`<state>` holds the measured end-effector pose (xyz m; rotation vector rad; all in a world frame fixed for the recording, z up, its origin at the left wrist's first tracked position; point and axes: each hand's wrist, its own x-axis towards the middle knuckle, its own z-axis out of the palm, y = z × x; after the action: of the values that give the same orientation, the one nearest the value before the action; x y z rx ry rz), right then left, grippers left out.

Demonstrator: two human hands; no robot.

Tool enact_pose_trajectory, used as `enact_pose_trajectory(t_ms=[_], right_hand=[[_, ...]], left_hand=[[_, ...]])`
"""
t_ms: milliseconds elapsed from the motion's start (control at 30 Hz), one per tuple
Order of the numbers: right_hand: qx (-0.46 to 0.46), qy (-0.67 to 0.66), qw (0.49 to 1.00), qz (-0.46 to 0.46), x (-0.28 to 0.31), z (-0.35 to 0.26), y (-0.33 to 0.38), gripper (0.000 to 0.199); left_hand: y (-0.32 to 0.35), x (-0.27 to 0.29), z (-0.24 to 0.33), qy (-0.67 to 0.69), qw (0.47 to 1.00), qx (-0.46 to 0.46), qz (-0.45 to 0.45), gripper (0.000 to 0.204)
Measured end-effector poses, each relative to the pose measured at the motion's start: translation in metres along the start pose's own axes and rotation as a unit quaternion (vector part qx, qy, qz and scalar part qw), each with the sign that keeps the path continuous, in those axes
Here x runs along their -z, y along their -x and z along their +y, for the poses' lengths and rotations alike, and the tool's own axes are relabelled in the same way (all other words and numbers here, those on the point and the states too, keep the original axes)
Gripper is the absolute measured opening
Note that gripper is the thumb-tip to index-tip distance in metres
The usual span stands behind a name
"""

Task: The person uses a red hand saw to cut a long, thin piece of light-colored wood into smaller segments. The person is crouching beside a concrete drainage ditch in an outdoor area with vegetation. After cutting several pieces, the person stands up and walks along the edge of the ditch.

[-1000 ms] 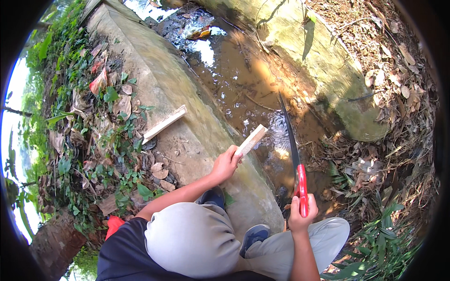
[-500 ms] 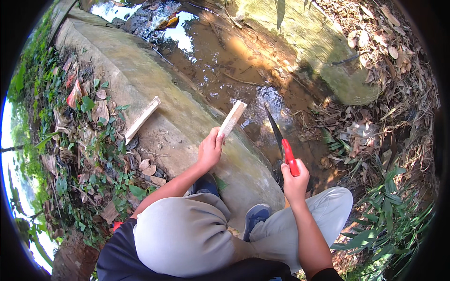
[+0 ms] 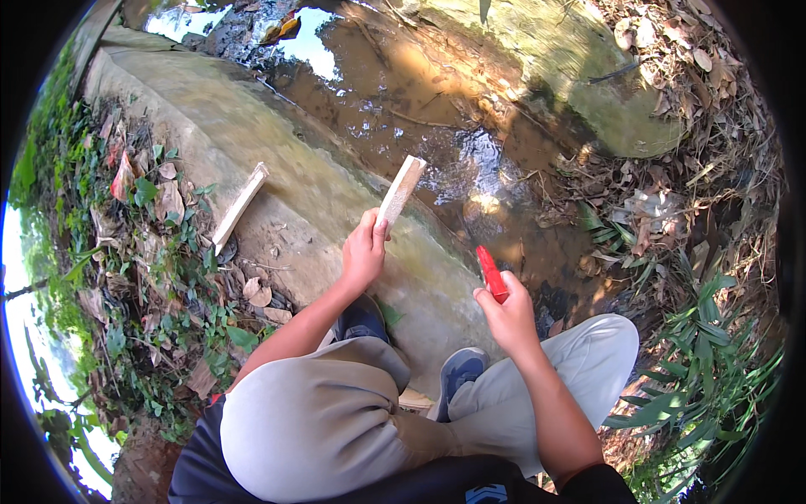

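Observation:
My left hand (image 3: 363,250) is closed around the lower end of a pale wooden strip (image 3: 401,191), which points up and slightly right over the concrete ledge's edge. Farther right, my right hand (image 3: 510,315) grips the red handle of a hand saw (image 3: 492,275). Its dark blade hardly shows from this angle, and its teeth cannot be made out. The saw is apart from the strip. A second wooden strip (image 3: 241,207) lies tilted on the ledge at the left, touched by neither hand.
Under my shoes (image 3: 462,375) runs a sloping concrete ledge (image 3: 311,181). Beyond it flows shallow brown water (image 3: 369,101) with a mossy slab (image 3: 621,118) on the far side. Leaf litter and green plants (image 3: 159,311) border the left; grassy leaves (image 3: 705,361) grow at the right.
Both hands have shifted a little to the left in view, the left with its strip also slightly up. The saw has turned, so its blade, plain before, hardly shows now.

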<state>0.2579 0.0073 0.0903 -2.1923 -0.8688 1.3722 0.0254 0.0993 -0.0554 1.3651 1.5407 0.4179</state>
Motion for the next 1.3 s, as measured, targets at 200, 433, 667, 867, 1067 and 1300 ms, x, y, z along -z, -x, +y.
enact_pose_trajectory(t_ms=[200,433,667,867,1067,1300], right_hand=[[0.000,0.016,0.999,-0.036,0.000,-0.015,0.012,0.025],[0.004,-0.052,0.999,-0.015,-0.002,0.002,0.015,0.016],[-0.015,-0.071,0.997,0.006,0.003,0.009,0.014,0.017],[-0.001,-0.019,1.000,0.010,0.005,0.004,0.016,0.020],[-0.005,-0.040,0.999,-0.014,0.003,0.016,0.012,0.013],[-0.020,-0.036,0.999,-0.029,0.002,0.013,0.011,0.014]], left_hand=[[0.000,-0.002,0.001,-0.012,1.000,-0.008,0.010,0.029],[0.001,-0.005,-0.002,-0.023,0.999,-0.021,0.024,0.029],[0.001,-0.007,0.000,-0.029,0.999,-0.026,0.034,0.028],[0.001,-0.007,-0.003,-0.034,0.998,-0.034,0.042,0.027],[0.001,-0.008,-0.003,-0.028,0.998,-0.036,0.044,0.026],[0.000,-0.006,-0.009,0.030,0.998,-0.046,0.042,0.031]])
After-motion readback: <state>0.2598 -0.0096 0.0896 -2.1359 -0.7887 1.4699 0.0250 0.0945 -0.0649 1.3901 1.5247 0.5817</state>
